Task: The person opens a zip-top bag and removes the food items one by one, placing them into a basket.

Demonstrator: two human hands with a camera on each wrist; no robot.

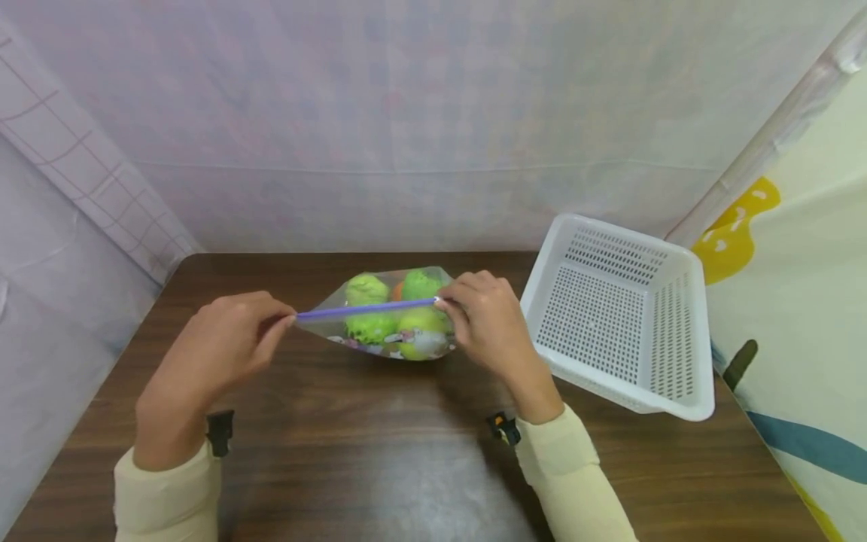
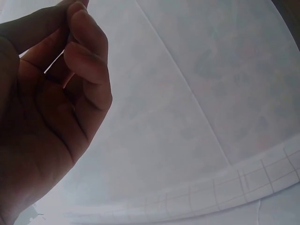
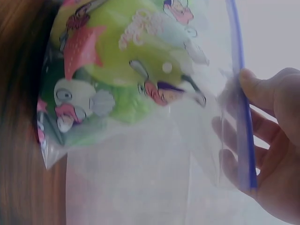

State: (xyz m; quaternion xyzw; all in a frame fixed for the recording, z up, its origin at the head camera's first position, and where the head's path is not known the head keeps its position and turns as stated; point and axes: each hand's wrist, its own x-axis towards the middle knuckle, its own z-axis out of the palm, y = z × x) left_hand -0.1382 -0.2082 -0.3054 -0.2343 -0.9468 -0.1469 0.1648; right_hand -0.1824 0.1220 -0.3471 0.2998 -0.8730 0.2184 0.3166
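A clear zip bag (image 1: 379,350) with a purple zip strip (image 1: 366,309) is held up over the table, its strip stretched between both hands. Cartoon prints, including a pink starfish (image 3: 84,50), cover its side. Inside are several round green things (image 1: 369,290) and a bit of something orange (image 1: 396,291). My left hand (image 1: 226,339) pinches the strip's left end between thumb and fingertips. Toward the other end, my right hand (image 1: 491,324) grips the strip, thumb on the near face and fingers behind it. The left wrist view shows the left hand (image 2: 65,89) but not the bag.
A white perforated plastic basket (image 1: 704,361) stands at the table's right side, beside the right forearm. The brown wooden table (image 1: 325,467) ends at a pale hanging cloth (image 1: 393,128) behind, with more cloth at both sides.
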